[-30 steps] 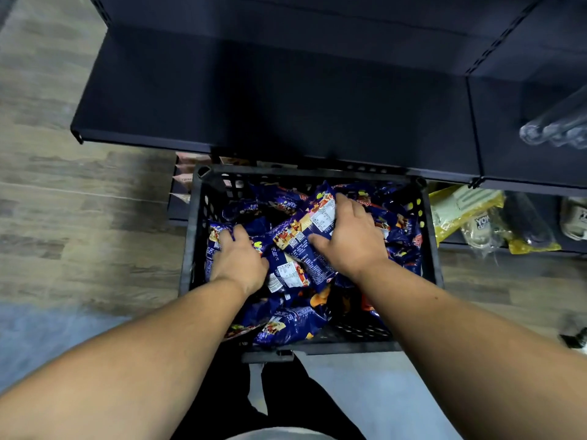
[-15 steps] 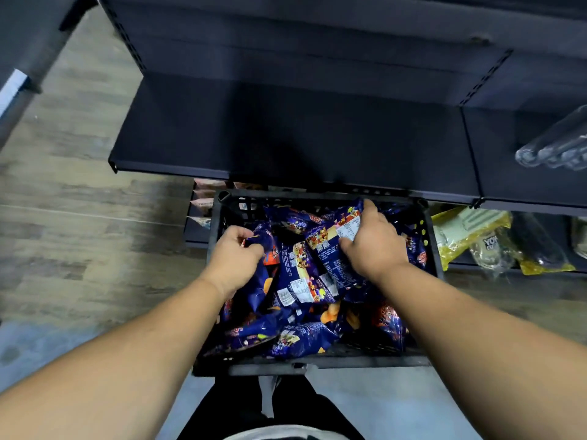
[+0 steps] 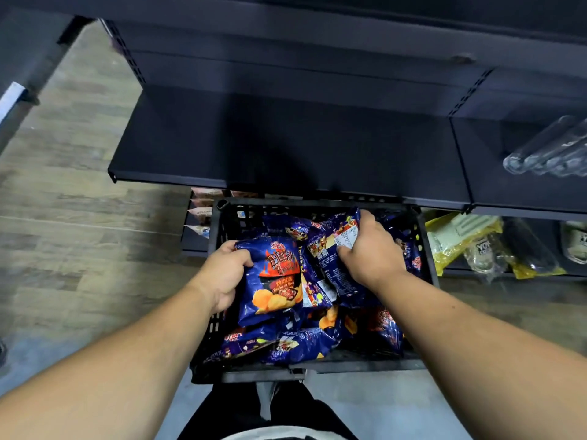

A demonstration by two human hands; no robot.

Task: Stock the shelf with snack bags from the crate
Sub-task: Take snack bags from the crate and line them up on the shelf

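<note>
A black plastic crate point(image 3: 317, 366) stands on the floor under the dark shelf point(image 3: 286, 144), filled with several blue snack bags. My left hand point(image 3: 222, 274) grips a blue chip bag point(image 3: 273, 281) by its left edge, front side up, raised over the pile. My right hand point(image 3: 368, 252) grips another blue snack bag point(image 3: 336, 249) with its printed back showing, near the crate's far right side. More bags point(image 3: 301, 344) lie loose beneath both hands.
The dark shelf board above the crate is bare. Clear plastic bottles point(image 3: 552, 150) lie on the neighbouring shelf at right. Yellow packets point(image 3: 457, 236) and other goods sit on the lower right shelf. Wood-look floor lies left.
Both hands have closed on bags and lifted them out of the pile. The left bag has turned front side up. The camera view has tilted upward toward the shelf.
</note>
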